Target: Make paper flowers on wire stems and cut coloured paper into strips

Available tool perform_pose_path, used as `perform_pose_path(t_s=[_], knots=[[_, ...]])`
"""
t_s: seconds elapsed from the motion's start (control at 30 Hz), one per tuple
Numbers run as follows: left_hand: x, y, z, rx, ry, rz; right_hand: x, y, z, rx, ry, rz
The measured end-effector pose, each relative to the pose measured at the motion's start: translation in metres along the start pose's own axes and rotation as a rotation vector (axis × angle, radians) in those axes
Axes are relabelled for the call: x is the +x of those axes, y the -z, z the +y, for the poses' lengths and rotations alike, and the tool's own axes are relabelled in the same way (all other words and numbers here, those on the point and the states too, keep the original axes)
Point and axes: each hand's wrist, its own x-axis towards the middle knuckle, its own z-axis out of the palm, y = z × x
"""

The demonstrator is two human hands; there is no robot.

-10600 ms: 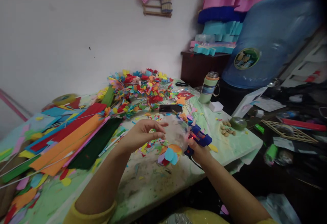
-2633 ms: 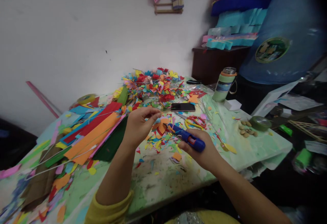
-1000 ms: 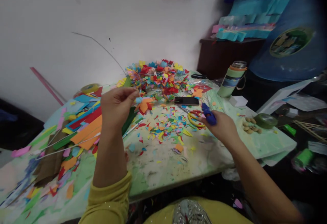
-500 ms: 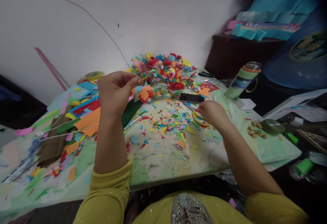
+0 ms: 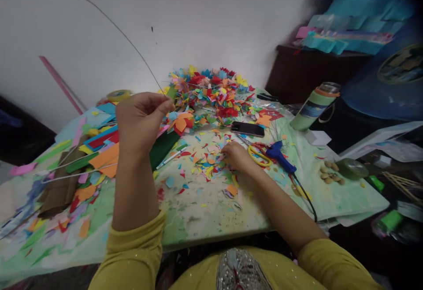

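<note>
My left hand (image 5: 140, 120) is raised above the table and pinches a thin dark wire (image 5: 109, 21) that arcs up and left across the wall. A paper flower (image 5: 180, 122) of orange, blue and red petals sits on the wire just right of my fingers. My right hand (image 5: 236, 155) rests low on the table among small coloured paper scraps (image 5: 209, 162), fingers curled down onto them; whether they hold a scrap I cannot see. The blue glue gun (image 5: 279, 157) lies on the table just right of that hand, beside yellow-handled scissors (image 5: 257, 155).
A pile of finished paper flowers (image 5: 211, 89) lies at the back of the table, a black phone (image 5: 247, 128) before it. Coloured paper sheets (image 5: 102, 153) cover the left side. A green bottle (image 5: 313, 105), nuts (image 5: 328, 175) and a tape roll (image 5: 352, 169) are at the right.
My right hand has put down the blue glue gun by the scissors and moved left onto the paper scraps. My left hand has lifted the wire with the flower up and left.
</note>
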Motion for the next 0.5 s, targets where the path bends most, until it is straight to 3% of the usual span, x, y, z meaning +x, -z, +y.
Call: perform_pose_path(t_s=[0.23,0.5], knots=[[-0.002,-0.006,-0.004,0.022,0.006,-0.012,-0.014,0.002,0.007,0.139,0.121,-0.06],[-0.003,-0.009,-0.003,0.021,-0.005,-0.031,-0.012,-0.004,0.003,0.155,0.036,-0.091]])
